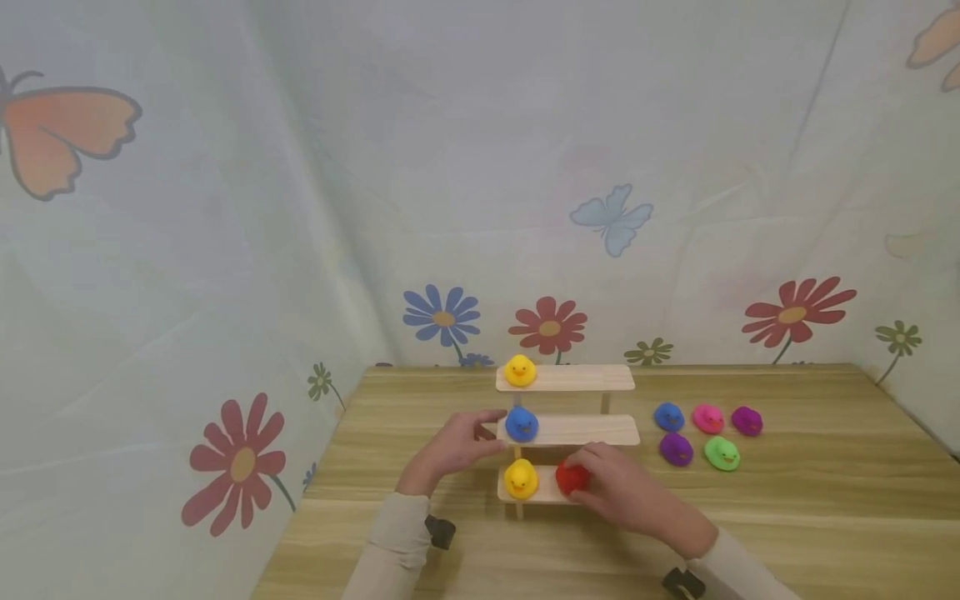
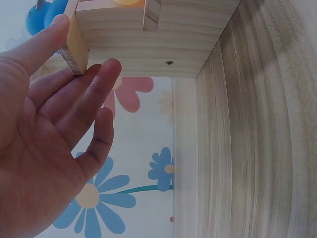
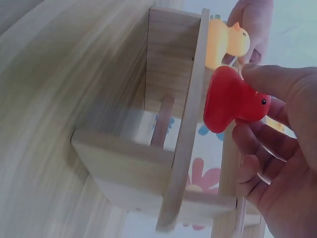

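A three-tier wooden shelf stands on the table. My left hand holds the left end of its middle board, thumb and fingers on different sides of the wood. Beside it on that board sits a blue rubber duck. My right hand pinches a red rubber duck between thumb and fingers at the bottom board. Left of the red duck is a yellow rubber duck; another yellow duck sits on the top board's left end. Whether the red duck's base touches the board I cannot tell.
Right of the shelf, several loose ducks lie on the wood-grain table: a blue duck, a pink duck, two purple ones and a green duck. A flower-printed cloth hangs behind.
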`<state>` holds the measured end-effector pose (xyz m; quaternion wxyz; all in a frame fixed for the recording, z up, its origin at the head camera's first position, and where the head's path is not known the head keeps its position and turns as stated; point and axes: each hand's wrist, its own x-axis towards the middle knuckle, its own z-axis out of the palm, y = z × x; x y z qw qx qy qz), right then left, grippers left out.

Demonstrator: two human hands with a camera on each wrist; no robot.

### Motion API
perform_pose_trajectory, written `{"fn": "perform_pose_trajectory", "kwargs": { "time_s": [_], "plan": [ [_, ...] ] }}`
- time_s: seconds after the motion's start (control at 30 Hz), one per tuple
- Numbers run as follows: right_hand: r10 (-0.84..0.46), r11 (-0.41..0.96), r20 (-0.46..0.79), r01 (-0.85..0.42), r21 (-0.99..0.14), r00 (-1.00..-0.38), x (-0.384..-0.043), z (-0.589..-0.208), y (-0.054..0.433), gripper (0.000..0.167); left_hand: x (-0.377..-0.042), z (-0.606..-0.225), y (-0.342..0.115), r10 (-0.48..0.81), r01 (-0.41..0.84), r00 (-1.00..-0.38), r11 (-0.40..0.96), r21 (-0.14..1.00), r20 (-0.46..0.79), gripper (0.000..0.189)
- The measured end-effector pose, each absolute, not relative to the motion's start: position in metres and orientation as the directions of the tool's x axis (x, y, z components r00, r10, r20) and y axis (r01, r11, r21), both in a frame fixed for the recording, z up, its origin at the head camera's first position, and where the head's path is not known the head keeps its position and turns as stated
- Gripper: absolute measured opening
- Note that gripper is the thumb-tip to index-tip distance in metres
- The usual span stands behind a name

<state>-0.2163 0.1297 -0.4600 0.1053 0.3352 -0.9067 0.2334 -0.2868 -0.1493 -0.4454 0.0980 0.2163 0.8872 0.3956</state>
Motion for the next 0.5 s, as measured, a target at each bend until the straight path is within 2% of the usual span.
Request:
{"fn": "perform_pose_trajectory", "kwargs": {
  "time_s": [0.27,0.5],
  "plan": [
    [-0.545,0.638,0.393,-0.67,-0.379,-0.741,-0.211,-0.453,0.152,0.028,-0.288,-0.446,-0.15,0.474,0.327,-0.88,0.587,0.74,0.013,0.054],
    [-0.534,0.599,0.526,-0.735,-0.319,-0.663,-0.209,-0.452,0.179,0.03,-0.288,-0.448,-0.149,0.469,0.31,-0.883,0.585,0.749,0.0,0.054]
  ]
}}
